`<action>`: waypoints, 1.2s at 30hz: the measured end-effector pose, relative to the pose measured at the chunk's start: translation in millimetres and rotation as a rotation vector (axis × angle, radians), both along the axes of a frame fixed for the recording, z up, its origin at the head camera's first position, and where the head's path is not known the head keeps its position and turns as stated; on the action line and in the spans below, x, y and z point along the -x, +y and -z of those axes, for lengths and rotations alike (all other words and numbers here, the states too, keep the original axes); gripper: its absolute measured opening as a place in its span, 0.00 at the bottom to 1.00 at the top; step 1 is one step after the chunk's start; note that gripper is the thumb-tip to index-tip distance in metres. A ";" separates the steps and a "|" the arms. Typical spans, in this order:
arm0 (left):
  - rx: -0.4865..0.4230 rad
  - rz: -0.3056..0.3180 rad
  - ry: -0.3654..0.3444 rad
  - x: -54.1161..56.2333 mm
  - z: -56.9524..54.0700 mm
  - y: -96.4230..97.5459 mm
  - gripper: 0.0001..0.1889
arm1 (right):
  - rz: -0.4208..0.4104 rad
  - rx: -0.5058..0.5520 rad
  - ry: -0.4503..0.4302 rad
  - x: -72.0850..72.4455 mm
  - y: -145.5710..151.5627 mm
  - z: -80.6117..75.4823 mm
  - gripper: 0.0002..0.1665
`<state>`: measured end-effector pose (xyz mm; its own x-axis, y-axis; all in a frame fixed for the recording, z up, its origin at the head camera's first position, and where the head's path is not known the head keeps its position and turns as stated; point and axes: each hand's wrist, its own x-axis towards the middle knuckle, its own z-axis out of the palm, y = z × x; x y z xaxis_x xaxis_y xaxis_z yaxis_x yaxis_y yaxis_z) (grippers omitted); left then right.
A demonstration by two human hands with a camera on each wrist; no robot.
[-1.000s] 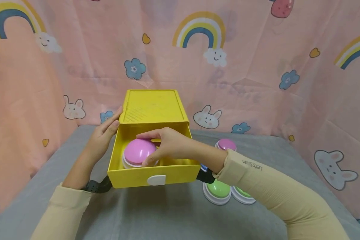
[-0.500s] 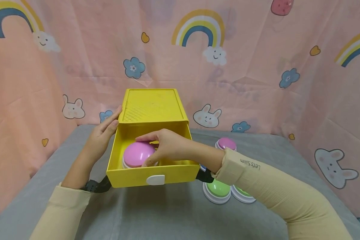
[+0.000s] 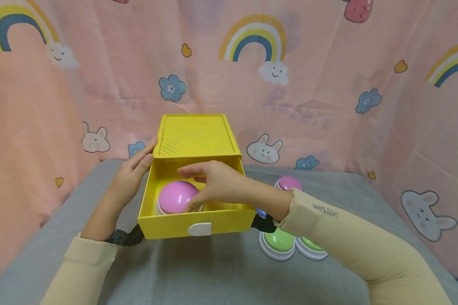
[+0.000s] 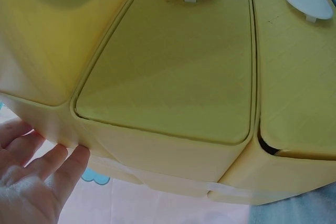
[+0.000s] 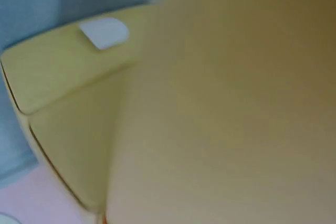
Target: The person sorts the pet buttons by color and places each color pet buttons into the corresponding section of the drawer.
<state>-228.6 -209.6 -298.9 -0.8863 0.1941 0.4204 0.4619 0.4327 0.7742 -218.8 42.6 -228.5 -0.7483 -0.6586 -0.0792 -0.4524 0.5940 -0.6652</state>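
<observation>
A yellow cabinet (image 3: 198, 136) stands on the grey cloth with its top drawer (image 3: 164, 227) pulled out. Inside the drawer, toward the left front, sits a push button (image 3: 177, 197) with a pink dome and white base. My right hand (image 3: 223, 184) reaches in from the right; its fingers are raised off the dome, and the thumb is by the button's right front side. My left hand (image 3: 127, 180) rests its straight fingers along the cabinet's left side. In the left wrist view, those fingertips (image 4: 79, 156) touch the side near the drawer. A drawer wall fills much of the right wrist view.
Right of the cabinet lie two green push buttons (image 3: 279, 239), another pink one (image 3: 289, 183) and a partly hidden blue one (image 3: 261, 212). Two lower drawers (image 4: 173, 66) with white pulls are shut. Pink printed cloth (image 3: 320, 127) hangs behind and at both sides.
My right hand's fingers have lifted off the pink dome and spread from it. The pink push button has settled in the drawer. The left hand stays on the cabinet's side.
</observation>
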 end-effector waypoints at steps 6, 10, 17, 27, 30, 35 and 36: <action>-0.017 0.017 0.012 0.8 0.6 3.5 0.26 | 0.080 0.202 0.007 3.1 28.6 -14.8 0.37; -0.014 0.022 0.023 1.4 0.1 4.0 0.26 | 0.156 0.315 0.027 5.1 52.8 -21.8 0.31; -0.023 0.029 0.012 1.8 -1.0 4.7 0.27 | 0.291 0.343 0.034 14.9 98.6 -27.7 0.30; -0.027 0.015 0.013 1.6 -2.3 3.7 0.26 | 0.432 0.344 0.044 36.8 141.7 -12.9 0.34; -0.031 0.024 0.002 1.3 -1.6 2.8 0.26 | 0.462 0.318 0.045 44.0 152.1 -5.5 0.36; -0.031 0.027 0.006 -0.4 0.0 2.6 0.26 | 0.487 0.293 0.054 55.1 169.4 8.4 0.37; -0.029 0.025 0.009 -0.6 0.4 2.7 0.26 | 0.487 0.294 0.053 57.2 172.9 11.7 0.37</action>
<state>-228.0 -206.9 -299.2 -0.8776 0.2036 0.4340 0.4792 0.3987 0.7819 -276.0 215.5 -240.2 -0.9691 -0.2250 0.1007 -0.2094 0.5358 -0.8180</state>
